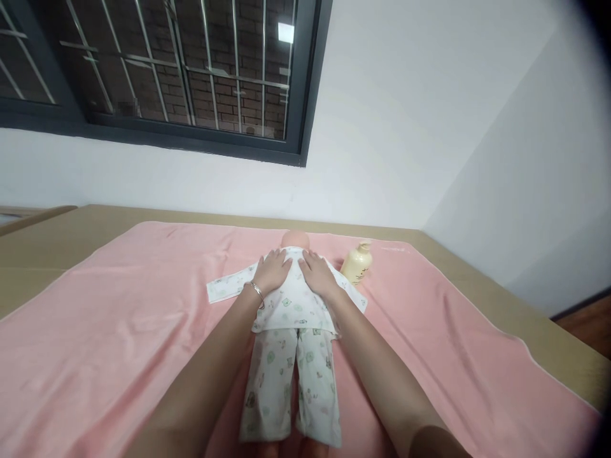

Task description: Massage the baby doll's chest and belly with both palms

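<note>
Centrally, a doll [296, 318] lies lengthwise on a pink cloth [114, 318], with left hand [273, 270] and right hand [319, 273] both flat on its upper body.

Both hands are laid out straight, palms down on the white printed top [296, 294], fingers extended toward the head [295, 239], a narrow strip of fabric between them; a bracelet [256, 291] circles the left wrist; head at the far end, matching trousers [272, 381] nearest the person, between the forearms; one sleeve [229, 286] stretched out to the left, the other partly behind the right arm; a pale yellow bottle [357, 262] just beside that second sleeve, on the cloth; tan counter [42, 254] showing around the cloth's edges; a barred window [305, 127] beyond, upper left.
</note>
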{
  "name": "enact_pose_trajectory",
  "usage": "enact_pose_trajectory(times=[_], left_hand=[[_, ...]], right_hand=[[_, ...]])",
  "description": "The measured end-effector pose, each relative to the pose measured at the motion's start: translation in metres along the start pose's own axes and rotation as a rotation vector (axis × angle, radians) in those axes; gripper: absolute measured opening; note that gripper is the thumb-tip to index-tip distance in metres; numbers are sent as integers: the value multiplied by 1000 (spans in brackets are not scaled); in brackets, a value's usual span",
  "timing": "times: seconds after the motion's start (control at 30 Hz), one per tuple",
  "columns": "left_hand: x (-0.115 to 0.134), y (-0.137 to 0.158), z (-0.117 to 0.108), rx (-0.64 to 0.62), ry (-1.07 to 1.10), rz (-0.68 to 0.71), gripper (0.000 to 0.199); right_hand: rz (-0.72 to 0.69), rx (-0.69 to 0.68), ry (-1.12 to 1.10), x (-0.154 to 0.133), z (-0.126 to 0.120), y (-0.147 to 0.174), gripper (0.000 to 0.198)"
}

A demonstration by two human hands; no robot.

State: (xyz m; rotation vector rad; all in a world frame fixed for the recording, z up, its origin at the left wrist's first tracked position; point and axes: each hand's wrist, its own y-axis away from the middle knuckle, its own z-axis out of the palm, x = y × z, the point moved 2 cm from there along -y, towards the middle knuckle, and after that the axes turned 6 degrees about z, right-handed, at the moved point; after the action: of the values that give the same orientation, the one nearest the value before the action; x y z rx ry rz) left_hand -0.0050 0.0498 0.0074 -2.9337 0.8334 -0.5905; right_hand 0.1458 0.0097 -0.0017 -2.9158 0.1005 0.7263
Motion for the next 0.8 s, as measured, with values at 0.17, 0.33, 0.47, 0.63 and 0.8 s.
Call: enact_pose_trajectory(times=[0.17,0.33,0.47,0.63,0.8], left_hand=[[-9,-4,7,-13,8,-125,74],[7,9,-9,-205,-87,-111,72],[25,25,-23,-309,-170,22,64],[27,23,-24,-198,-167,178,46],[5,5,-4,-47,-45,-1,61]], right_hand=[[93,-1,-3,20,3,-13,64],[96,27,129,-3,-4,4,60],[9,-46,288,-37,-8,33,59],[-130,-55,289,-52,-7,43,60],[-40,28,81,-12,0,8,55]])
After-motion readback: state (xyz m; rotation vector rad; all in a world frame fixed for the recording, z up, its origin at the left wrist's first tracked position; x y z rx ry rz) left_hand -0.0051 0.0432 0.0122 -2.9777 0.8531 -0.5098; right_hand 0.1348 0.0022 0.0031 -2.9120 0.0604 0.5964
